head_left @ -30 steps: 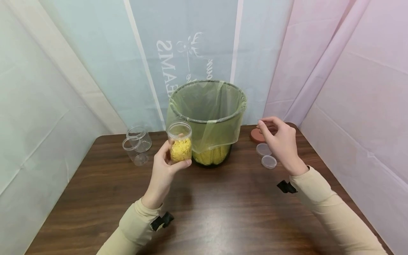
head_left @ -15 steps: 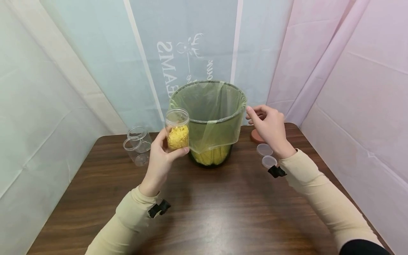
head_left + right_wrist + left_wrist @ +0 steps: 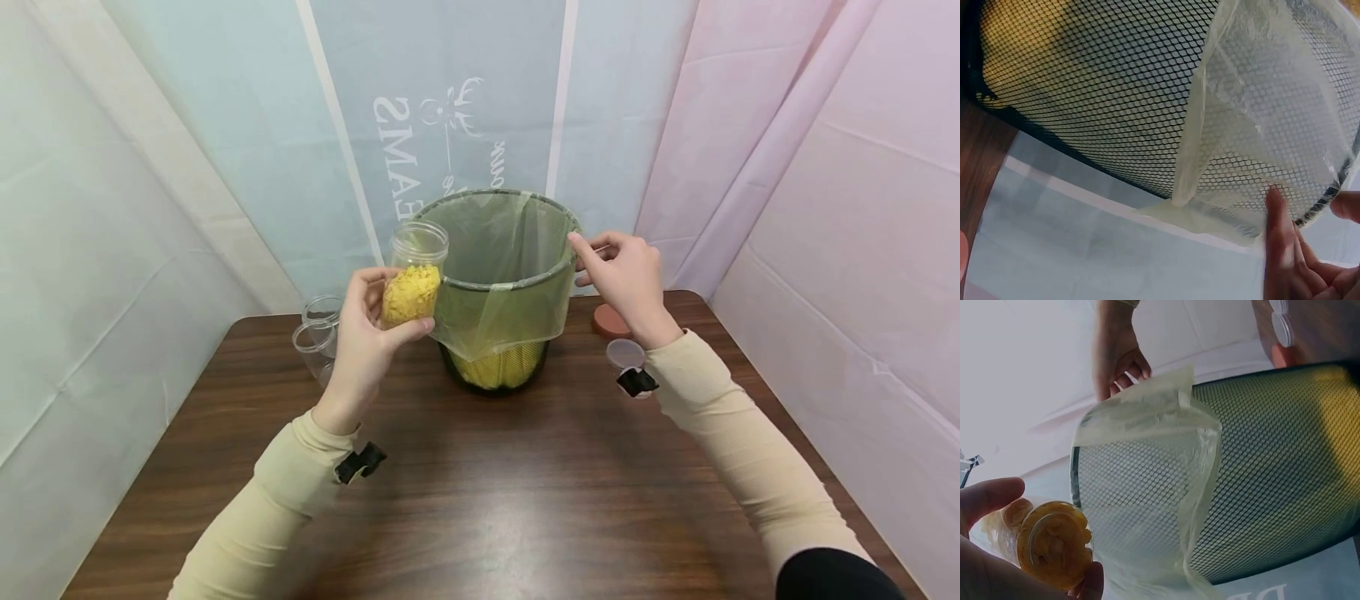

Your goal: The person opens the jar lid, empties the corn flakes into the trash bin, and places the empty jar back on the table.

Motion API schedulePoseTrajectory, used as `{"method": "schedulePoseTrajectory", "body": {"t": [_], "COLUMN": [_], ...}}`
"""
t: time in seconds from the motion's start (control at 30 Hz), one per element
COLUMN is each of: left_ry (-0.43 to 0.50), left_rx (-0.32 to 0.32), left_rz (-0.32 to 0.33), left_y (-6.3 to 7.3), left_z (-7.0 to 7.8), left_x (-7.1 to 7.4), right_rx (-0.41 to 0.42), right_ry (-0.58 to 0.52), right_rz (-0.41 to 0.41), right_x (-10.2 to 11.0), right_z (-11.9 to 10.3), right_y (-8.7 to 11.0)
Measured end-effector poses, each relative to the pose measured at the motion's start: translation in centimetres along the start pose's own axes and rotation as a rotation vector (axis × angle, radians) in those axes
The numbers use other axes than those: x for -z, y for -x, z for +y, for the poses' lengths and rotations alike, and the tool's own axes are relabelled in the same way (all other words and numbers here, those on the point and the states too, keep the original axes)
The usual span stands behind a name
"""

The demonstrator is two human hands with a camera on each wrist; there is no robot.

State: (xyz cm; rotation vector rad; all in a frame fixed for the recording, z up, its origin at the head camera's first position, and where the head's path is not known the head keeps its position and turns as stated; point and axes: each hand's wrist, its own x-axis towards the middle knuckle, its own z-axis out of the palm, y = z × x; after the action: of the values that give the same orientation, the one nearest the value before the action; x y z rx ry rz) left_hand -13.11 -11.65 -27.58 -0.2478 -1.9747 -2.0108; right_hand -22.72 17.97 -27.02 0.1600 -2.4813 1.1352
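My left hand [image 3: 360, 337] grips a clear plastic jar [image 3: 415, 279] partly filled with yellow crumbled pieces. The jar is lidless, tilted slightly, and overlaps the left side of a black mesh wastebasket [image 3: 498, 383] in the head view. A thin yellow-green bag [image 3: 517, 312] lines the basket and folds over its rim. At the right rim is my right hand [image 3: 626, 275], its thumb at the edge and its extended fingers beside the outer wall. The right wrist view shows these fingers [image 3: 1277, 231] blurred, with the rim between them and the thumb.
Clear open jars [image 3: 318, 333] stand at the table's left. A reddish-brown lid [image 3: 611, 321] and a clear lid [image 3: 625, 353] lie to the right; the right wrist strap partly hides another lid. Fabric walls enclose the dark wooden table [image 3: 487, 500].
My left hand has raised the jar, moved it forward and tilted it a little. My right hand has moved leftward and forward from above the lids to the basket's rim.
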Motion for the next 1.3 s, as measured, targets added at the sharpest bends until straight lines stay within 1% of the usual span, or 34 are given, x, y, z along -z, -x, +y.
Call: {"method": "schedulePoseTrajectory", "body": {"t": [0.1,0.2,0.4,0.6,0.8,1.0,1.17,1.3], "left_ry": [-0.009,-0.025,-0.109,-0.172,-0.175,-0.219,-0.208,-0.2], "left_rx": [-0.011,-0.028,-0.05,-0.058,-0.068,-0.084,-0.086,-0.087], "left_rz": [-0.004,-0.003,0.002,-0.02,-0.034,-0.024,-0.008,-0.007], "left_y": [-0.3,-0.7,-1.4,-2.2,-3.1,-3.7,-4.2,-4.5], "left_z": [0.2,0.3,0.6,1.1,1.5,1.7,1.7,1.7], "left_x": [0.1,0.2,0.4,0.5,0.5,0.4,0.3,0.3], "right_rx": [-0.017,-0.003,0.029,0.072,0.065,0.052,0.044,0.037], "right_ry": [-0.012,-0.002,0.036,0.092,0.074,0.088,0.091,0.09], "right_rz": [-0.029,-0.028,0.001,0.052,0.056,0.048,0.042,0.041], "right_x": [0.0,0.0,-0.4,-0.8,-0.9,-0.9,-1.0,-1.1], "right_z": [-0.3,-0.5,-0.6,-0.7,-0.7,-1.0,-1.0,-1.0], "right_y": [-0.2,-0.4,-0.7,-0.9,-0.8,-0.8,-0.8,-0.7]}}
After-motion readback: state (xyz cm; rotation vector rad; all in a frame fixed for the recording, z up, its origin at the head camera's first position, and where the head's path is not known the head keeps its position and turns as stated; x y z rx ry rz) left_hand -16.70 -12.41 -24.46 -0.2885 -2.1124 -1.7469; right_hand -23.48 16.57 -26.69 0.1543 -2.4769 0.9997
